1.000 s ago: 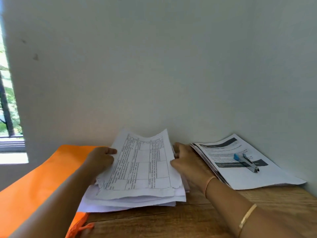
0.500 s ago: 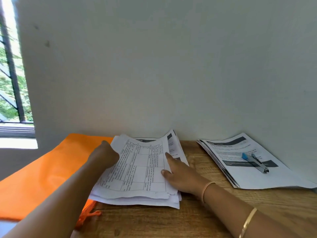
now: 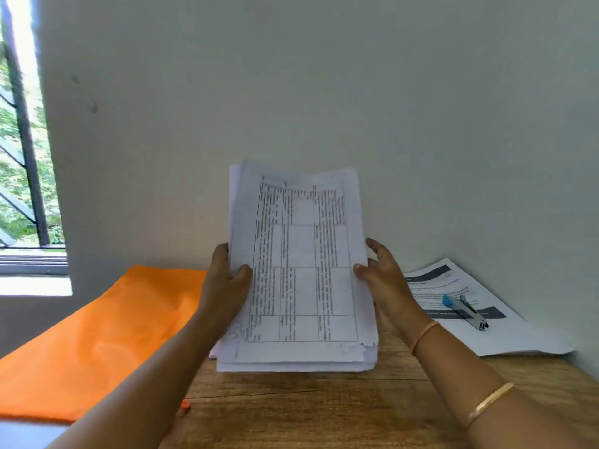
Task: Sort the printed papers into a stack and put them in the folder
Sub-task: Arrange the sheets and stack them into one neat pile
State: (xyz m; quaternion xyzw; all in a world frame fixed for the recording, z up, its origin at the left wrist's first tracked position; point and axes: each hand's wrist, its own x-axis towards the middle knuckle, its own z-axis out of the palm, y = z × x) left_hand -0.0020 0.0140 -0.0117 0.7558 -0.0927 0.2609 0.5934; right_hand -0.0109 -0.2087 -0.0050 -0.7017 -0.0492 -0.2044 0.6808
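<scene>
Step, as judged: squaring papers (image 3: 301,270) into stack. Papers held near upright above table (image 3: 308,406), bottom edges ragged. Left hand (image 3: 227,283) grips left edge, thumb in front. Right hand (image 3: 385,280) pinches right edge, fingers loose behind.

Next, likely: tap edges level, carry to orange folder (image 3: 107,335) at 9 o'clock; its opening not visible.

Second pile (image 3: 505,332) under stapler (image 3: 466,311) at 3 o'clock, maybe yet to join.

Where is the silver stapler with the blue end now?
The silver stapler lies at the right of the head view, on the flat pile of printed papers by the wall, right of the right hand.
</scene>
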